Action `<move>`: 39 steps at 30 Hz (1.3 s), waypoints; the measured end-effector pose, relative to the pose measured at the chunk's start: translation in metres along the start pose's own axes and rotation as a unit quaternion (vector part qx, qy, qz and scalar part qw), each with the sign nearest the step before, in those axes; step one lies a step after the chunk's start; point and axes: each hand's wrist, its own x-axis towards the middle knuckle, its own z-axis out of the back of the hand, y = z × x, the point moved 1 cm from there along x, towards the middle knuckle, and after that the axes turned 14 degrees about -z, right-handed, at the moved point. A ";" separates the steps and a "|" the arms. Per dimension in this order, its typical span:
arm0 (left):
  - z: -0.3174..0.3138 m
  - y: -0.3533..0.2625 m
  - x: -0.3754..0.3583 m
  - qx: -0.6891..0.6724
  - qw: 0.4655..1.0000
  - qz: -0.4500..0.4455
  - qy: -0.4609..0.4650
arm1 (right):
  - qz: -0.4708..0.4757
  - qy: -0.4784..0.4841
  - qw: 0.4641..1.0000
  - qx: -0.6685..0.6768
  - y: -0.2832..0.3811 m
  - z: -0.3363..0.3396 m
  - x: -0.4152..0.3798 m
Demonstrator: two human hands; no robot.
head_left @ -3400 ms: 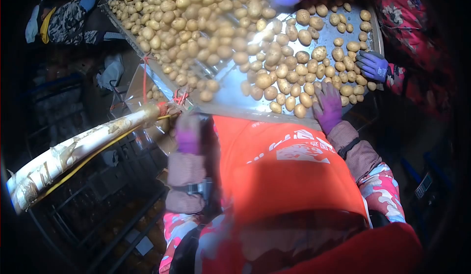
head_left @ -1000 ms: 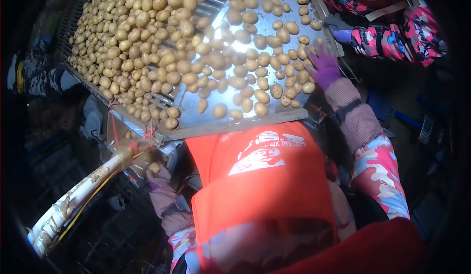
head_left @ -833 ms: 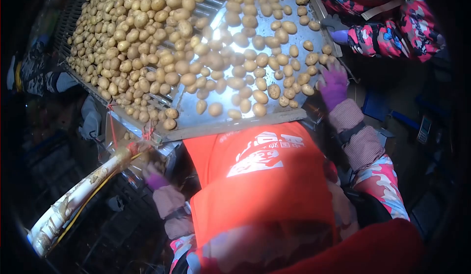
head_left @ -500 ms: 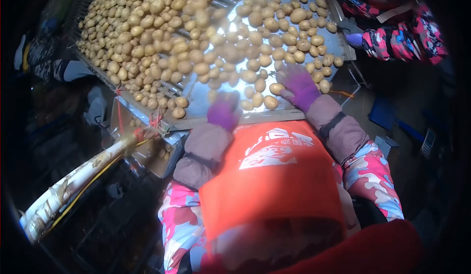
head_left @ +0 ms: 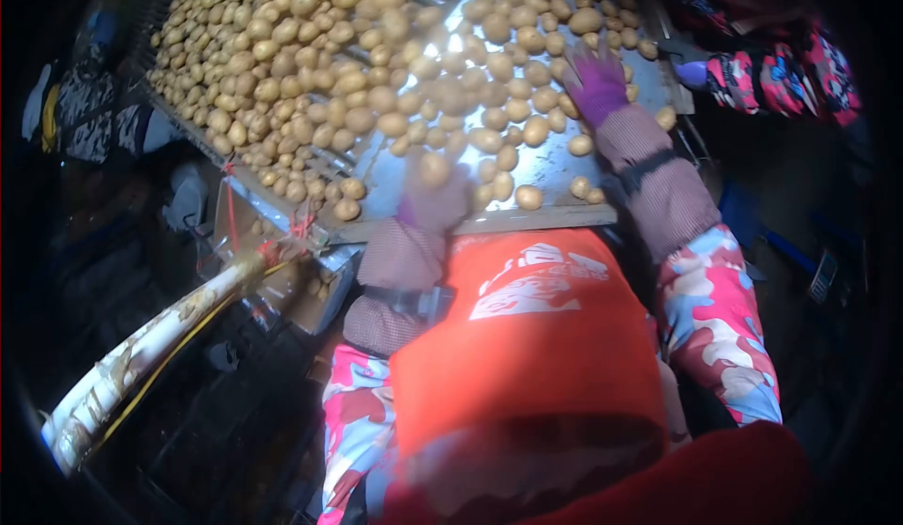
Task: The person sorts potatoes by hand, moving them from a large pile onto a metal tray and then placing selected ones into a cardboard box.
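Many potatoes lie heaped on a slatted rack and spread loosely over a shiny metal table. My left hand, in a purple and grey glove, is at the near edge and smeared by motion. A single potato shows against its palm and fingers, and the hand appears closed round it. Farther forward on the right side, my right hand lies with fingers stretched out among loose potatoes, holding none that I can see.
A wooden strip edges the table in front of my orange apron. At lower left a white pole slants up to the table corner, beside a box with potatoes. Co-workers' sleeves show at right and left.
My right hand has moved forward and right over the potatoes. My left hand has turned and now shows a potato at its palm. Some potatoes near the front edge have shifted.
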 end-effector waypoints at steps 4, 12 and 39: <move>-0.012 -0.037 0.000 -0.063 0.997 -0.031 0.019 | 0.030 -0.008 0.994 0.102 -0.037 0.026 -0.056; -0.025 -0.019 -0.004 -0.023 0.980 -0.187 -0.068 | -0.062 -0.009 0.987 0.149 -0.086 0.015 -0.043; 0.071 0.005 0.005 -0.346 0.933 0.038 0.088 | 0.081 0.029 0.982 0.166 -0.003 0.011 -0.044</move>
